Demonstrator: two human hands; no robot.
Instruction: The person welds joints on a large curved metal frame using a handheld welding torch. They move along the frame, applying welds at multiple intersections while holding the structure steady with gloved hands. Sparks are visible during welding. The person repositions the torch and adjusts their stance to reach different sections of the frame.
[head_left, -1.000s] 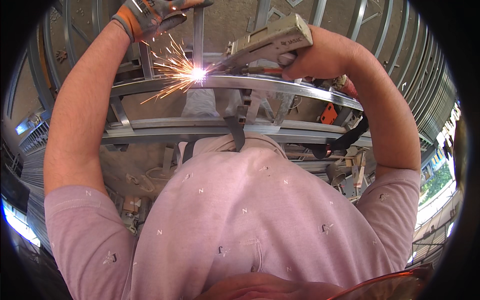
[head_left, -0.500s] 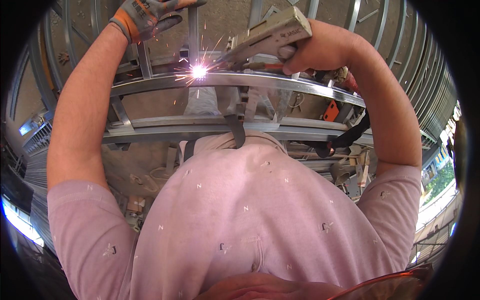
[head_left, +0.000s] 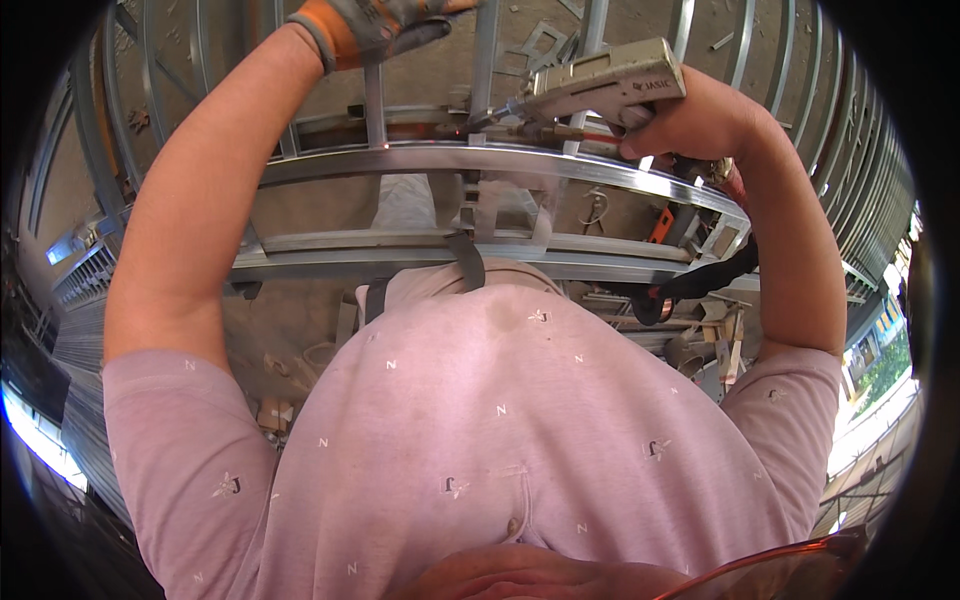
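My right hand (head_left: 690,120), bare, grips the handle of a pale, boxy welding gun (head_left: 595,82). Its nozzle points left and rests at or just above the long rail of a shiny metal frame (head_left: 430,158); whether it touches is unclear. A small red glow shows at the tip, and a faint bright spot lies farther left on the rail, by an upright bar (head_left: 374,110). My left hand (head_left: 370,30), in a grey and orange glove, is at the top edge above that upright. Its fingers stretch rightward, thumb apart, with nothing visible in them.
More metal bars (head_left: 840,130) run in rows at the far side and right. Below the frame are an orange object (head_left: 661,225) and a black hose (head_left: 710,272). Cut pieces (head_left: 545,45) of metal lie on the ground beyond. Wood scraps (head_left: 725,330) sit at the lower right.
The bright welding arc and its sparks have gone out. Both my hands have shifted right relative to the view, the welding gun with the right one, its tip now farther along the rail.
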